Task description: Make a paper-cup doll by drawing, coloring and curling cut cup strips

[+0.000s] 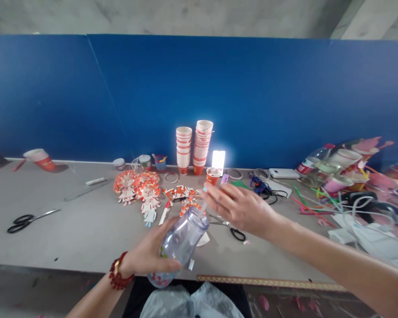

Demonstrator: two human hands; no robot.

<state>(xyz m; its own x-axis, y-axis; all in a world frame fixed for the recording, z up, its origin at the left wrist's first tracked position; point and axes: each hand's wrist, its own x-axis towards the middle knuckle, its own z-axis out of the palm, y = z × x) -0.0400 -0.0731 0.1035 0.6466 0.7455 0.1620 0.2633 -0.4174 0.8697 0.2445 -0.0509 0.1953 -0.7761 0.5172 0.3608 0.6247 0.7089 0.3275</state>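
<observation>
My left hand (152, 256) is wrapped round a clear plastic tumbler (182, 240) with coloured patterns near its base. The tumbler is tilted, its lid end up and to the right, above the table's front edge. A translucent straw (203, 208) stands out of its top. My right hand (234, 203) is at the straw's upper end, with its fingers closed around it; the thumb is mostly hidden. Beneath and behind the right hand lie black-handled scissors (238, 234). Orange and white paper cutouts (149, 192) are heaped just beyond the tumbler.
Two tall stacks of paper cups (183, 150) stand by the blue partition (146, 88), beside a lit phone (218, 161). Another pair of scissors (24, 222) and a tipped paper cup (40, 159) are at left. Bottles, cups and cables (361, 203) clutter the right. A ruler-like strip (268, 282) lines the front edge.
</observation>
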